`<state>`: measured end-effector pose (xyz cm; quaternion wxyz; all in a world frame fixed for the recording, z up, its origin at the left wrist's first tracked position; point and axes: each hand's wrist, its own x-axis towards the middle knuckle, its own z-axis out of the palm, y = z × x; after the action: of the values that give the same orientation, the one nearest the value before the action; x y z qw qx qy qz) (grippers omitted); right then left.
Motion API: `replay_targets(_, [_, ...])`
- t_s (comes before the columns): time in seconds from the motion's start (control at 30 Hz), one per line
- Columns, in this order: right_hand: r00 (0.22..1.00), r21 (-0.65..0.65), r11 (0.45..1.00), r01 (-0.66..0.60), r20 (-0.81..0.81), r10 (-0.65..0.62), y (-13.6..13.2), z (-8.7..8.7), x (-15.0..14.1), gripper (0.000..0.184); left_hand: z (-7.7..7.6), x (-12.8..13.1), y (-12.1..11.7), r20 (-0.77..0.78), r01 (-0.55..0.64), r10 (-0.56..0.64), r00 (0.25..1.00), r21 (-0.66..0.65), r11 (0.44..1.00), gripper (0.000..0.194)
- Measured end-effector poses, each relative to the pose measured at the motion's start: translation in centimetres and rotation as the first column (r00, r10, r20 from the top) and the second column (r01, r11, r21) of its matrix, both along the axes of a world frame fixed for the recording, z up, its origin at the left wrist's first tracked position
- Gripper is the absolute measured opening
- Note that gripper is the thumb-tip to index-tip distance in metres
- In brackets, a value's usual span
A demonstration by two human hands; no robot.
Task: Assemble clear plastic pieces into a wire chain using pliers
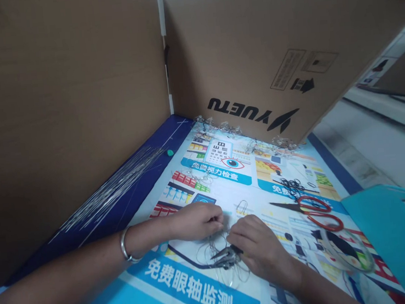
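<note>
My left hand [205, 219] is closed, its fingertips pressed together above a cluster of thin wire loops [206, 252]; whatever they pinch is too small to make out. Facing it, my right hand [258, 244] is closed too, with its fingers curled and their contents hidden. Metal pliers [226, 257] lie at the right hand's thumb side, jaws to the left, among the loops. Part of their handles is under or behind that hand, and I cannot tell whether it grips them. A thin wire loop [242, 207] rests just beyond both hands.
Red-handled scissors [317, 208] lie right, near black rings [290, 187]. A round clear dish or roll [349, 250] sits nearer. Long straight wires [116, 183] line the left edge. Shaped wire pieces [225, 127] lie along the cardboard wall [250, 48]. A turquoise folder [397, 234] is far right.
</note>
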<state>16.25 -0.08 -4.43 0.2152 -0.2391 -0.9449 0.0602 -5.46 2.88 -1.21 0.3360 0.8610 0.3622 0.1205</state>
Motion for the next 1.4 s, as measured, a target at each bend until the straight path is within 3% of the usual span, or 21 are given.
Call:
replay_targets(0.4, [0.974, 0.235, 0.963, -0.134, 0.209, 0.084, 0.6, 1.5, -0.2, 0.016, -1.0, 0.0, 0.5, 0.135, -0.001, 0.006, 0.991, -0.036, 0.999, 0.006])
replay_targets(0.83, [0.974, 0.210, 0.975, -0.078, 0.226, 0.030, 0.4, 1.8, -1.2, 0.018, -0.7, 0.3, 0.2, 0.180, -0.020, 0.027, 0.983, -0.045, 0.999, 0.007])
replay_targets(1.23, [0.951, 0.390, 0.897, -0.210, 0.293, 0.096, -0.4, 2.2, -1.1, 0.020, -0.5, 0.4, -0.2, 0.125, -0.100, 0.116, 0.985, -0.121, 0.988, 0.011])
replay_targets(1.4, [0.941, 0.396, 0.886, -0.239, 0.319, 0.112, -0.4, 2.3, -0.9, 0.019, -0.4, 0.2, -0.2, 0.110, -0.070, 0.084, 0.990, -0.118, 0.990, 0.012])
